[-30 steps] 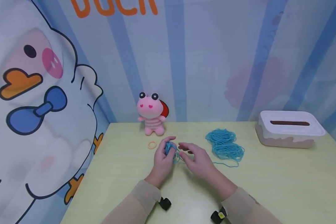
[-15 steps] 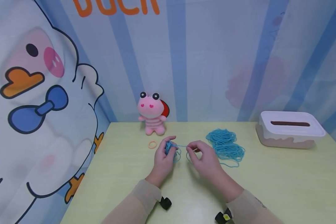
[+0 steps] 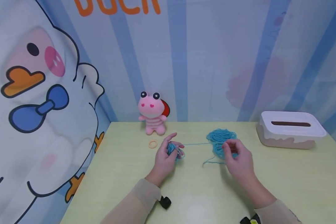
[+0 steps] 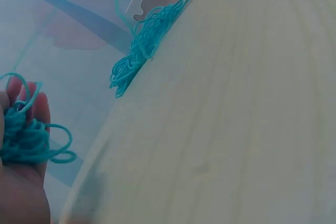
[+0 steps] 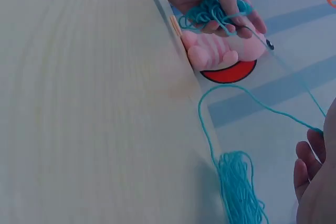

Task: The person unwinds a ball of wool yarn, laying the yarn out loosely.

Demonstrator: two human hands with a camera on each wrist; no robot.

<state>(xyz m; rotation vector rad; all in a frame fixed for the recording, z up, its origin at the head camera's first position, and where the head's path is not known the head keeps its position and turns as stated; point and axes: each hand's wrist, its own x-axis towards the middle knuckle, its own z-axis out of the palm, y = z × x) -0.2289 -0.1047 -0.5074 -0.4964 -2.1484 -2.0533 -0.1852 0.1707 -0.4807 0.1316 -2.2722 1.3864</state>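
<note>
A small bundle of teal yarn (image 3: 172,148) lies in my left hand (image 3: 165,160), its fingers and thumb curled round it. Loose loops of that bundle (image 4: 31,140) stick out past the fingers in the left wrist view. My right hand (image 3: 239,158) pinches a strand between thumb and fingertips. That strand (image 3: 196,144) runs straight across to the left hand. Behind the right hand lies a larger teal skein (image 3: 221,136) on the table, partly hidden by it. In the right wrist view, a slack length of yarn (image 5: 202,114) curves from the right hand down to the skein.
A pink plush toy (image 3: 154,113) in a striped outfit stands at the table's back edge, with an orange ring (image 3: 152,144) in front of it. At the back right sits a tissue box (image 3: 292,129) with a white lid. A printed curtain (image 3: 207,62) hangs behind the table.
My right hand has moved right, away from the left hand, drawing the strand out long and taut between them. The left hand stays nearly in place, still holding its bundle.
</note>
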